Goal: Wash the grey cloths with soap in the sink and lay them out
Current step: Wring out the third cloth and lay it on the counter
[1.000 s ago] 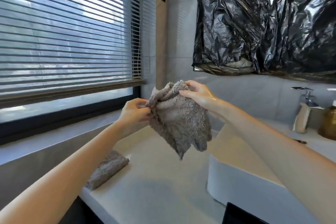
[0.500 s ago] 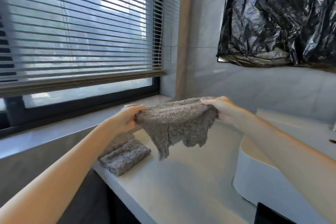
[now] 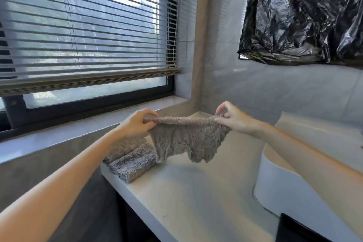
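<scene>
**One cloth stretched between two hands, two more on the bench**

Three grey cloths show. The left hand (image 3: 137, 126) and right hand (image 3: 236, 120) each pinch one top corner of the held cloth (image 3: 188, 140), fingers curled onto its upper hem. The hem runs taut between them. The rest hangs with a ragged lower edge above the far part of the bench (image 3: 186, 192), not touching it.

Two lie at the bench's left edge, against the wall under the window sill (image 3: 78, 130). The near cloth (image 3: 133, 165) is folded, and the far cloth (image 3: 125, 146) touches it, partly hidden by the left wrist.

One white sink (image 3: 275, 184) stands at the bench's right edge. One blind (image 3: 88, 35) covers the window, and black plastic (image 3: 304, 15) hangs on the back wall.
</scene>
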Action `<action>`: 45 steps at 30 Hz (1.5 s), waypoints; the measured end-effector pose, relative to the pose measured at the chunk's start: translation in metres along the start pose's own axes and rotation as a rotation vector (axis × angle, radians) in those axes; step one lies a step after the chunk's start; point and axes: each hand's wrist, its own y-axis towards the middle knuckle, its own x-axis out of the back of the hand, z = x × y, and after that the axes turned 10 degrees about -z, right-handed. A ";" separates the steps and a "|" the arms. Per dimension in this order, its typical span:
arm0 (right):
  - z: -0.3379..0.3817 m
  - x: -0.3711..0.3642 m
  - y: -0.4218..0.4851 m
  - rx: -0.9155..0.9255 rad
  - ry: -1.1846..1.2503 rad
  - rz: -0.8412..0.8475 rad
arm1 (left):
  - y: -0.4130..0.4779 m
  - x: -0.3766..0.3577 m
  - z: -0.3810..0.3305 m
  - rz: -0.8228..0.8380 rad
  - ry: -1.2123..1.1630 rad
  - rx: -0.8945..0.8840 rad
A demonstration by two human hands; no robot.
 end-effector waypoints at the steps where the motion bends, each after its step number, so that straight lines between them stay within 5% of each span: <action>1: -0.001 -0.001 0.002 -0.032 0.076 -0.064 | 0.000 0.001 -0.001 -0.045 -0.156 0.087; 4: 0.001 -0.003 0.004 -0.104 0.256 -0.252 | 0.000 0.004 -0.010 -0.100 -0.740 0.383; 6: 0.003 -0.007 0.005 -0.085 0.264 -0.342 | 0.004 0.001 -0.014 -0.163 -0.847 0.463; 8: 0.003 -0.011 0.004 -0.030 0.153 -0.362 | 0.003 -0.006 -0.017 -0.235 -0.726 0.451; 12: -0.006 -0.014 0.000 0.252 -0.195 -0.335 | -0.007 -0.012 -0.017 -0.336 -0.036 -0.110; 15: -0.005 -0.010 -0.001 0.299 -0.284 -0.319 | -0.006 -0.012 -0.020 -0.359 0.154 -0.291; 19: -0.003 0.001 0.006 0.179 -0.098 -0.348 | 0.001 0.000 -0.025 -0.327 -0.089 -0.093; 24: -0.001 0.025 0.002 -0.282 0.660 -0.234 | -0.001 0.010 -0.021 -0.219 -0.587 0.131; 28: -0.008 0.024 0.005 -0.251 0.647 -0.291 | -0.004 0.005 -0.012 -0.385 -0.521 0.075; 31: -0.013 0.023 0.007 -0.024 0.414 -0.444 | -0.004 0.011 -0.010 -0.527 -0.404 -0.033; 34: -0.016 0.013 0.003 -0.005 0.119 -0.199 | -0.006 0.015 -0.006 -0.408 -0.180 -0.020; 40: 0.012 0.029 0.002 -0.085 0.639 -0.075 | -0.004 0.022 -0.019 -0.395 -0.564 0.126; 43: 0.022 0.045 0.009 0.071 0.306 -0.124 | 0.004 0.036 -0.034 -0.437 -0.575 0.072; 45: 0.032 0.051 0.014 0.190 0.170 -0.318 | 0.008 0.047 -0.045 -0.568 -0.497 -0.017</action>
